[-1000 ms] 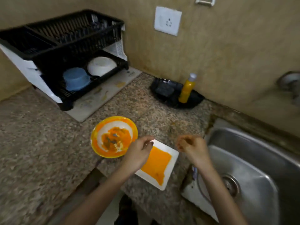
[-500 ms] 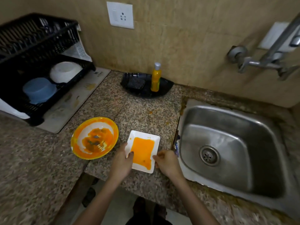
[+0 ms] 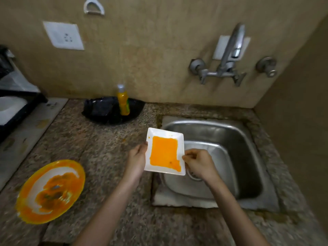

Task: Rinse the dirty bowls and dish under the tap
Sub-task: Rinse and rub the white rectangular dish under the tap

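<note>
Left hand: my left hand (image 3: 137, 158) has the square dish (image 3: 165, 151) by its left edge; the fingers are curled round the rim, with the thumb tip up at the corner side

Right hand: my right hand (image 3: 197, 161) pinches the dish's right edge; thumb and fingertips are closed on the rim, low on that side

Dish: white and square, with an orange smear across nearly all of its floor; I hold it face up between both hands, clear of the counter (image 3: 99, 142); it hangs over the sink's left rim, its left part above the granite and its right part above the basin

Sink: the steel sink (image 3: 230, 139) is sunk in the counter on my right; the drain peeks out just under my right wrist, mostly hidden by it

Tap: the tap (image 3: 230, 50) is fixed to the wall above the sink; its spout reaches out toward me, with a valve handle on either side; the dish sits below it and to its left, well apart

Bowl: a round orange bowl (image 3: 51, 190) rests on the counter at my lower left, well apart from the dish; the inside is pale, streaked with orange and darker scraps; it is blurred

Back of counter: a yellow bottle (image 3: 123, 100) with a pale cap stands upright on a black tray (image 3: 101, 110) against the wall

Far left: a black dish rack (image 3: 10, 96) shows at the frame edge, with something white inside it; I cannot tell what

Wall: a white socket plate (image 3: 63, 35) is up at the left
</note>
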